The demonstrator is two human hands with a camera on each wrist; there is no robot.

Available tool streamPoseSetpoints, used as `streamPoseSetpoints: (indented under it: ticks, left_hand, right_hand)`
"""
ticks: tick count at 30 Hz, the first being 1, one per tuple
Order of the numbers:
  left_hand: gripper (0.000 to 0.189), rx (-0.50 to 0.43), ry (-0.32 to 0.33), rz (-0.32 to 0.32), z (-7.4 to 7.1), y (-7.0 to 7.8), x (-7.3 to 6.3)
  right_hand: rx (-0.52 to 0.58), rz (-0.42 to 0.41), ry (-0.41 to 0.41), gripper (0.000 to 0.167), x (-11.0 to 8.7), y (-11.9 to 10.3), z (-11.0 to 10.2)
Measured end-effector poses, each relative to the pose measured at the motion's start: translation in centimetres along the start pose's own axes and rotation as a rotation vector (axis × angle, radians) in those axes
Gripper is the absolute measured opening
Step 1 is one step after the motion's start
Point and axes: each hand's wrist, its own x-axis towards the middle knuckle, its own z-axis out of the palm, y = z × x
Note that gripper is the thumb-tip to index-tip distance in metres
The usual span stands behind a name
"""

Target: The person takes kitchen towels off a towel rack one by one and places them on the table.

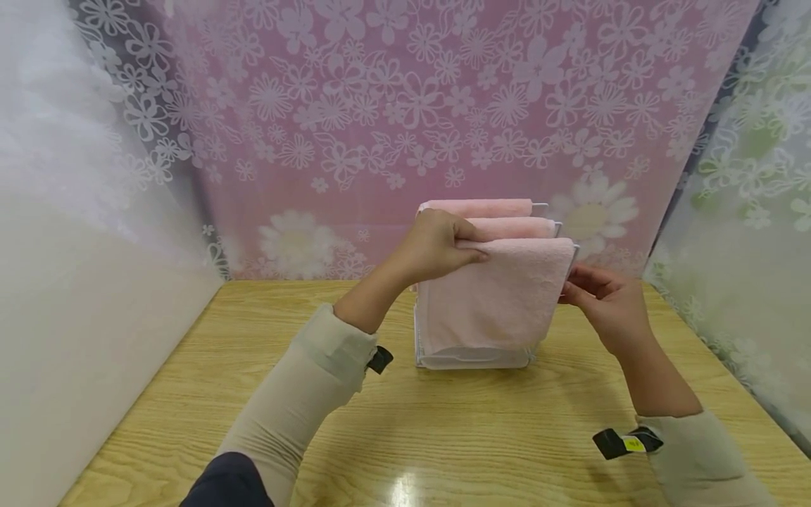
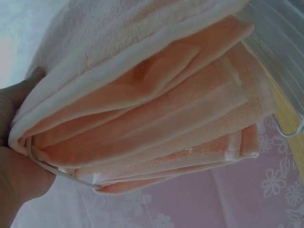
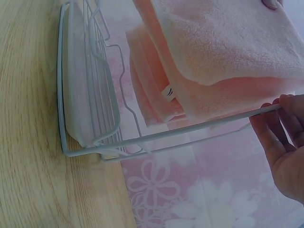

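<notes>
A pale pink towel (image 1: 500,303) hangs folded over the front rail of a white wire rack (image 3: 190,128). My left hand (image 1: 437,243) pinches the towel's top edge near its left end, thumb in front. In the left wrist view, that hand (image 2: 23,178) is at the fold, where a white wire runs out below the cloth. On the other side, my right hand (image 1: 611,310) holds the rack's right upright wire between thumb and fingers. Two more pink towels, a middle one (image 1: 522,227) and a rear one (image 1: 484,207), hang behind the front towel.
A shallow white tray (image 1: 475,360) sits in the rack's base on the wood-grain table (image 1: 304,422). Behind stands a pink flowered curtain (image 1: 380,127). Pale panels close in the left and right sides.
</notes>
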Motion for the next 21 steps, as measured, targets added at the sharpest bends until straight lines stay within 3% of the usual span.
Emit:
streamPoseSetpoints:
  ticks: [8, 15, 21]
  left_hand:
    - [0.015, -0.053, 0.039, -0.023, -0.5, 0.1, 0.0]
    - [0.019, -0.139, 0.062, -0.049, -1.6, 0.6, -0.4]
    - [0.02, -0.146, 0.065, 0.012, -2.2, 1.2, -0.8]
  right_hand:
    - [-0.05, -0.006, -0.006, 0.025, 0.1, -0.1, 0.2]
    - [-0.179, -0.001, -0.011, 0.027, 0.1, 0.2, 0.0]
    - [-0.264, -0.019, 0.026, 0.025, 0.2, 0.6, 0.0]
